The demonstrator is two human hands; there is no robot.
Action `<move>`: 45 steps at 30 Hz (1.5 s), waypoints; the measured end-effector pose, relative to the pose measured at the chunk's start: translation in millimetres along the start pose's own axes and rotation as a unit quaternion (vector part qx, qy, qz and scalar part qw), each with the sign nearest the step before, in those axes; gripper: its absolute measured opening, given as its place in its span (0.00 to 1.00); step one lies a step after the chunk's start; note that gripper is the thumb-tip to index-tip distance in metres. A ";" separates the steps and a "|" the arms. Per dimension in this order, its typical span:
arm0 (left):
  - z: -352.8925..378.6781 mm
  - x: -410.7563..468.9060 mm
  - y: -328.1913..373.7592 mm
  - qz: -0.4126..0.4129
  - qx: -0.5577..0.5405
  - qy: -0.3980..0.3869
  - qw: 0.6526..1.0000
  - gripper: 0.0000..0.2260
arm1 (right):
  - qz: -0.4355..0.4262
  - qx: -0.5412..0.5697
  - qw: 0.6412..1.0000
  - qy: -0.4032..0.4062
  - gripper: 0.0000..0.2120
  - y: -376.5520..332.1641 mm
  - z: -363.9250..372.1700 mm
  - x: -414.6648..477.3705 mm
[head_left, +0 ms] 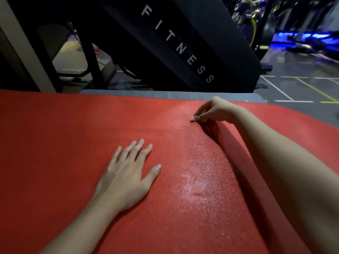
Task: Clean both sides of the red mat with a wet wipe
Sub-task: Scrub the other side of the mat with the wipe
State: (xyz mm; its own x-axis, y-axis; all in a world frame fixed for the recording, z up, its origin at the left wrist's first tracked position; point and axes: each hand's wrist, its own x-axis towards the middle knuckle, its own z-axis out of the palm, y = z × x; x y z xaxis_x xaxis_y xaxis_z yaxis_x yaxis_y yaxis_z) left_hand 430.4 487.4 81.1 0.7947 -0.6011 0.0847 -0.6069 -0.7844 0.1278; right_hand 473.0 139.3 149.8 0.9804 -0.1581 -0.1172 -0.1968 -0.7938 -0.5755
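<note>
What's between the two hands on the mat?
Just bare mat with a shiny, wet-looking streak, between the flat left hand and the right hand pinching the mat. The head view shows it.

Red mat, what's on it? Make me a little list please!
red mat: spread out, one raised fold on the right
left hand: open, flat on the mat
right hand: fingertips pinch the mat where the fold begins
shiny streak: looks wet, between the hands
wet wipe: not visible
</note>
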 end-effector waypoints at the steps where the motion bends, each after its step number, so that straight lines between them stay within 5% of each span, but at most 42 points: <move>1: 0.3 0.0 0.5 0.001 0.000 0.001 1.000 0.37 | 0.010 -0.015 0.997 0.072 0.11 2.9 1.8 8.6; 4: 0.3 -3.2 0.5 0.002 -0.006 -0.001 1.000 0.37 | 0.047 -0.034 0.977 0.207 0.13 8.7 12.0 24.7; 10: -1.3 -1.5 -0.6 0.002 -0.007 -0.004 1.000 0.36 | 0.025 -0.018 0.999 0.033 0.11 3.9 -2.2 21.7; 14: -2.2 -1.7 -0.1 0.004 -0.001 -0.011 1.000 0.36 | 0.048 -0.008 0.977 0.206 0.11 9.3 12.0 51.3; 17: -1.4 -1.7 -0.6 0.008 -0.007 -0.014 1.000 0.36 | 0.067 0.027 0.962 0.265 0.11 11.4 22.1 70.4; 25: -0.1 -1.6 -1.3 0.007 -0.012 -0.003 1.000 0.35 | 0.000 -0.053 0.988 0.144 0.09 4.3 14.0 64.4; 31: -1.2 -2.2 -1.4 0.008 -0.013 -0.006 1.000 0.36 | 0.054 -0.005 0.973 0.226 0.06 -5.7 24.8 71.8; 37: -0.8 0.1 -1.3 0.006 -0.013 -0.007 1.000 0.36 | -0.032 -0.103 0.992 0.068 0.09 -18.1 17.9 59.7; 45: 0.1 0.4 -0.7 0.002 -0.016 -0.001 1.000 0.36 | 0.008 -0.120 0.969 0.215 0.06 -10.9 50.4 66.9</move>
State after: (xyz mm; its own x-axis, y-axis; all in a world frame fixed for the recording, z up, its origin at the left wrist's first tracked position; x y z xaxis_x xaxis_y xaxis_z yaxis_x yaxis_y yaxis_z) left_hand 431.1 487.6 80.9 0.7924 -0.6042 0.0841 -0.6092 -0.7769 0.1590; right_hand 540.6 167.0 107.5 0.8977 -0.3602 0.2539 -0.2557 -0.8949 -0.3658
